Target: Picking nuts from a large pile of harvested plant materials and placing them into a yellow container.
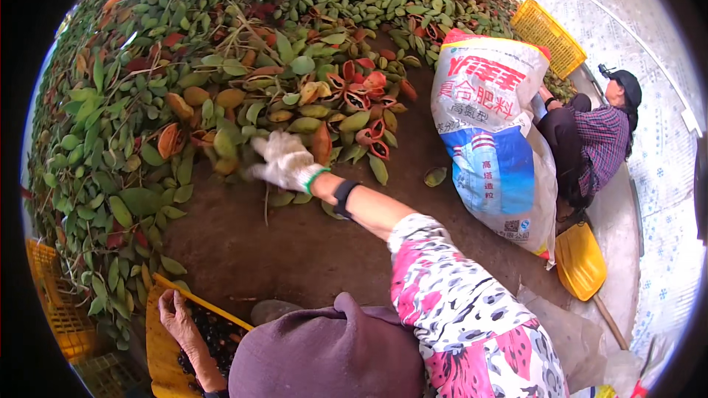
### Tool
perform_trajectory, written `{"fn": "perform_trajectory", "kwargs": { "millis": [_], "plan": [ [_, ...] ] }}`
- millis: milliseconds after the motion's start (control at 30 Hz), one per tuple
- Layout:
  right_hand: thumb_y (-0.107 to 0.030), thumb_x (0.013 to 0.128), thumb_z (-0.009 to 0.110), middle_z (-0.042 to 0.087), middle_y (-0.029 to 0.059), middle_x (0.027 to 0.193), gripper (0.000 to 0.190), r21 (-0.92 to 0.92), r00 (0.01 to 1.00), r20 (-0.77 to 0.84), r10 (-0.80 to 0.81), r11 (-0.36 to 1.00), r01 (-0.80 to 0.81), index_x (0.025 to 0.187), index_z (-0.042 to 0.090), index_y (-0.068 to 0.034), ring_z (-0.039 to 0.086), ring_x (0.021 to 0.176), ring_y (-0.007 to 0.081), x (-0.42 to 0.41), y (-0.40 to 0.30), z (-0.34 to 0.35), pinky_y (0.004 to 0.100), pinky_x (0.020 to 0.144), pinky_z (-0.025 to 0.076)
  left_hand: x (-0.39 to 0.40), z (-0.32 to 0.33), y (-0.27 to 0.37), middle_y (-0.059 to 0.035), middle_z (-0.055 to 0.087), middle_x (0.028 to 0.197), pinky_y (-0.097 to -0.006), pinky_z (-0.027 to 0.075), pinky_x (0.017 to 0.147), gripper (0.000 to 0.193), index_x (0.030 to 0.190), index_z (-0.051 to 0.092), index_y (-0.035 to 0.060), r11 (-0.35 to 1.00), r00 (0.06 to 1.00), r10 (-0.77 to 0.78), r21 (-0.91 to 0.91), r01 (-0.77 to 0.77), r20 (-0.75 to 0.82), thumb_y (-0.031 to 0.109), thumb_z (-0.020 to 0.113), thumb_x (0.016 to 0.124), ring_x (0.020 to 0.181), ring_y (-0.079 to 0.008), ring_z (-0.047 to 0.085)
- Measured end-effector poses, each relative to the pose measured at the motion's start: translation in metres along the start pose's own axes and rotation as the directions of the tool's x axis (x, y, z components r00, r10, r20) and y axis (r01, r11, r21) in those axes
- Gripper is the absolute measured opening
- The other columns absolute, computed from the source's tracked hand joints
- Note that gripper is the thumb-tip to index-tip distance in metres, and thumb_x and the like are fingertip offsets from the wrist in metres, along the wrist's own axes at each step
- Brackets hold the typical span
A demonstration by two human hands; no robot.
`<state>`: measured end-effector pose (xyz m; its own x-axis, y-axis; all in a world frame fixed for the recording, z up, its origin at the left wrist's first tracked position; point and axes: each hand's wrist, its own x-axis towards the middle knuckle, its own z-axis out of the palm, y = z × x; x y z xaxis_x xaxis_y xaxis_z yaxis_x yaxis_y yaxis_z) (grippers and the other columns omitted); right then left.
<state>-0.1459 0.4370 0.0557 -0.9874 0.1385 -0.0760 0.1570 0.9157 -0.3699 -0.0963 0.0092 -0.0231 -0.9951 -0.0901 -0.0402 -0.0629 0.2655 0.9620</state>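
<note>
My right hand (287, 161), in a white knit glove with a green cuff, reaches to the front edge of a big heap of green seed pods (354, 121). Its fingers are spread and blurred, and nothing shows in them. A blurred green pod (225, 143) lies just beyond the fingertips. Split red pods (357, 97) with dark seeds sit near the glove. At lower left, my bare left hand (180, 318) is over a yellow plastic scoop or bin (160, 362) holding dark seeds (213, 331). Its fingertips are near the rim; their grip is unclear.
A full printed fertilizer sack (489, 177) stands on the right. Behind it, a person (597, 132) in a checked shirt squats near a yellow crate (547, 37). A yellow shovel (581, 262) lies below. Another yellow crate (55, 298) is far left. Purple cloth (326, 348) bulges up front.
</note>
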Motion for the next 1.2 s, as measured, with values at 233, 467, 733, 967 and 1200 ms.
{"fn": "perform_trajectory", "kwargs": {
  "millis": [233,467,733,967,1200],
  "plan": [
    [-0.037,0.099,0.064,0.067,0.0234,0.12,0.047,0.262,0.569,-0.782,0.252,0.963,-0.066,0.121,0.065,0.004,0.064,0.111,0.0386,-0.054,0.162,-0.041,0.043,0.098,0.05,-0.015,-0.045,-0.03,-0.0014,0.065,0.1,-0.025,0.047,0.084,0.018,0.112,0.067,0.002,0.985,0.989,-0.119,0.113,0.128,-0.086,0.017,0.066,0.102,0.092,-0.0114,0.058],
    [-0.04,0.088,0.076,0.071,0.0177,0.103,0.053,0.869,0.612,-0.473,0.634,0.452,0.203,0.117,0.063,0.004,0.067,0.093,0.0287,-0.046,0.284,0.031,0.0401,0.084,0.052,-0.009,-0.035,-0.031,-0.0005,0.065,0.1,-0.0231,0.045,0.081,0.021,0.113,0.068,0.004,0.98,0.991,-0.133,0.155,0.126,0.031,0.022,0.065,0.102,0.092,-0.0096,0.058],
    [-0.046,0.091,0.067,0.071,0.025,0.115,0.059,0.857,0.785,-0.296,0.544,0.514,-0.033,0.126,0.058,0.002,0.066,0.111,0.0419,-0.053,0.102,0.059,0.0465,0.096,0.049,0.001,-0.01,0.003,0.0035,0.063,0.092,-0.0207,0.042,0.073,0.021,0.115,0.068,0.0041,0.984,0.989,-0.146,0.102,0.146,-0.006,0.021,0.065,0.103,0.082,-0.0044,0.052],
    [-0.06,0.096,0.054,0.068,0.0205,0.098,0.057,0.469,0.993,0.059,0.099,0.876,-0.115,0.096,0.068,-0.005,0.066,0.092,0.0394,-0.075,0.024,0.034,0.0509,0.081,0.052,-0.019,-0.033,0.042,0.0046,0.064,0.098,-0.0206,0.044,0.077,0.023,0.12,0.067,0.0082,0.988,0.992,-0.069,0.131,0.083,-0.111,0.022,0.067,0.102,0.087,-0.0046,0.056],
    [-0.06,0.092,0.063,0.066,0.0185,0.103,0.066,-0.345,0.676,-0.511,0.532,0.593,-0.728,0.122,0.058,-0.001,0.068,0.093,0.0361,-0.205,0.224,-0.005,0.0465,0.08,0.056,-0.052,-0.062,0.027,0.0044,0.067,0.104,-0.0219,0.046,0.081,0.018,0.115,0.071,0.0076,0.99,0.974,-0.134,0.007,0.138,-0.183,0.019,0.068,0.101,0.094,-0.0056,0.061]
  ]
}}
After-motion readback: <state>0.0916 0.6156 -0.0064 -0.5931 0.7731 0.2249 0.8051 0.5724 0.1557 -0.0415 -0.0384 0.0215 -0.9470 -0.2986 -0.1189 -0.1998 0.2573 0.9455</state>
